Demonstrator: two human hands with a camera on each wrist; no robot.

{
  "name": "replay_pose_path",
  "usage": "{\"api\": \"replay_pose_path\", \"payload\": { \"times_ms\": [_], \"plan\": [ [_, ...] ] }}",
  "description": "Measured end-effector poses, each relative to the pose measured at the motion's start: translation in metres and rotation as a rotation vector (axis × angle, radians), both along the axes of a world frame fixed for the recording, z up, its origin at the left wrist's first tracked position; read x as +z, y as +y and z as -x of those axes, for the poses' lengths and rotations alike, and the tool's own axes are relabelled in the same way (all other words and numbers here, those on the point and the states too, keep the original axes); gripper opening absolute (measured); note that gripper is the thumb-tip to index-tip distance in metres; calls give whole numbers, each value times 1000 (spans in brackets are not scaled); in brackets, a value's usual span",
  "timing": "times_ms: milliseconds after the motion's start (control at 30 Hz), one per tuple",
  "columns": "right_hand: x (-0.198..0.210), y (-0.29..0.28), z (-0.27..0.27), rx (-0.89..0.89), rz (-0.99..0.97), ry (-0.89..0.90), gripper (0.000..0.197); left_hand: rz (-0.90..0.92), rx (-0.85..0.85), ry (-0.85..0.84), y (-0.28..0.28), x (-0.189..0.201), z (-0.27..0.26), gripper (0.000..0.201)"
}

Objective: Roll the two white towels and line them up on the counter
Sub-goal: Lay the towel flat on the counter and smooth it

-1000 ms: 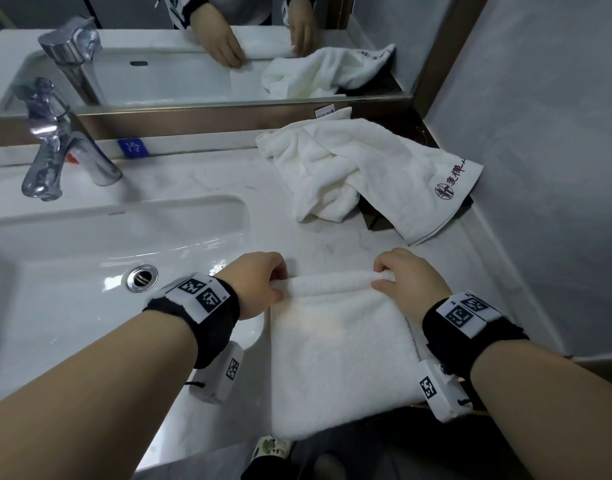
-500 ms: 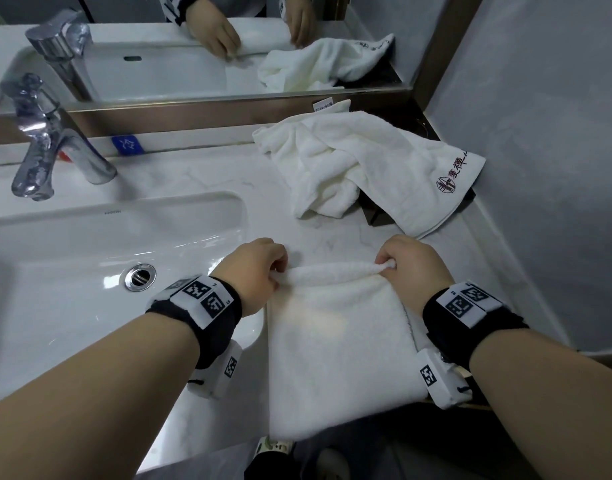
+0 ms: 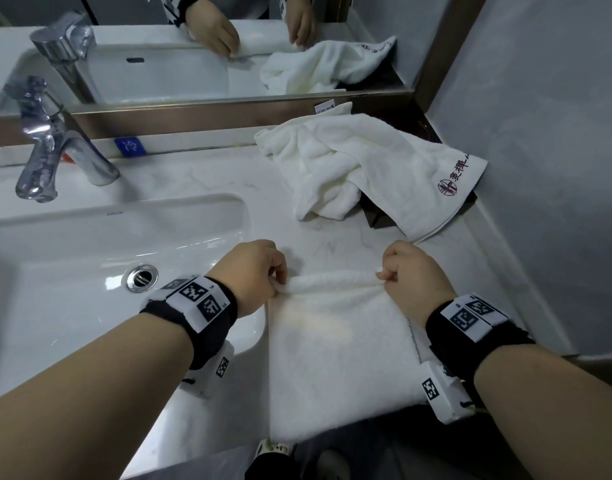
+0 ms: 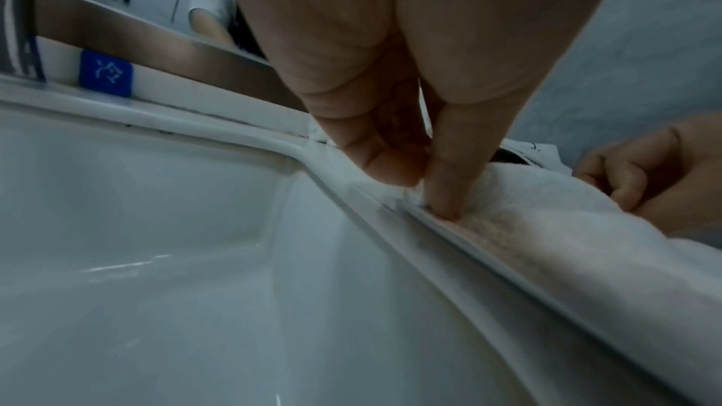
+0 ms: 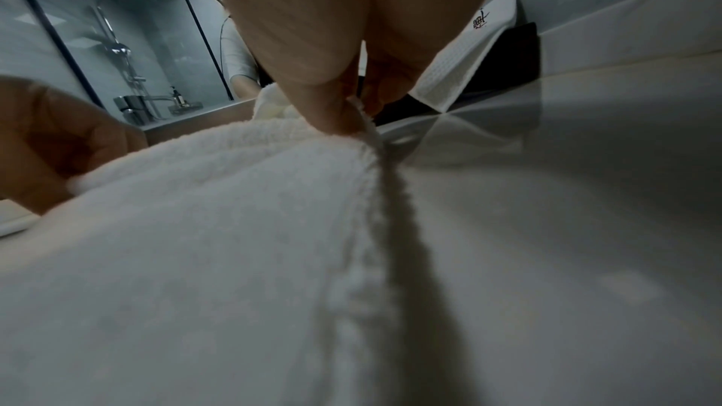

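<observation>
A folded white towel lies flat on the marble counter in front of me, its near end hanging over the counter's front edge. Its far edge is turned over into a thin roll. My left hand pinches the roll's left end, thumb and fingers curled on the cloth. My right hand pinches the right end. A second white towel with a dark red logo lies crumpled at the back right corner.
The white sink basin with its drain lies to the left, a chrome faucet behind it. A mirror runs along the back. A grey wall closes the right side. A dark object shows under the crumpled towel.
Both hands shifted slightly away from me along the counter with the towel's far edge, and that edge has curled tighter into a narrow roll.
</observation>
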State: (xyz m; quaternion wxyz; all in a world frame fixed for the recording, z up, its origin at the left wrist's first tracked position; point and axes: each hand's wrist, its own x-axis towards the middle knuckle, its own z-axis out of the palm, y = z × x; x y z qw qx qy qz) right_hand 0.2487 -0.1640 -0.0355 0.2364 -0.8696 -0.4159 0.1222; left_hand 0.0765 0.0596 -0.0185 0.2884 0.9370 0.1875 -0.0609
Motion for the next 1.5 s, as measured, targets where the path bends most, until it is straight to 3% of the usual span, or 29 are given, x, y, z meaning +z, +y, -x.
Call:
{"api": "replay_pose_path", "payload": {
  "times_ms": [67,200,367,500,733,900,1067,1233,1500],
  "plan": [
    [-2,-3,2,-6,-35,20,26,-28,-22,-3,-2,1,2,23],
    [-5,-11,7,-27,-47,72,29,-76,-69,10,-8,0,8,41],
    [-3,-10,9,-69,-34,71,43,-102,-79,81,-15,1,7,30],
    [0,-4,8,-76,-2,66,49,-161,-75,147,-19,1,1,49],
    [1,1,4,-42,72,91,38,-52,-56,162,-21,-4,-11,39],
    [8,3,7,-23,80,106,21,43,-15,81,-23,-7,-8,18],
    [14,3,4,-10,166,176,31,21,-54,146,-21,-4,-8,20],
    [19,0,2,17,235,191,26,14,-68,153,-21,-2,-9,21],
    [19,-7,12,69,158,89,18,2,-88,124,-27,-1,-5,25]
  ]
}}
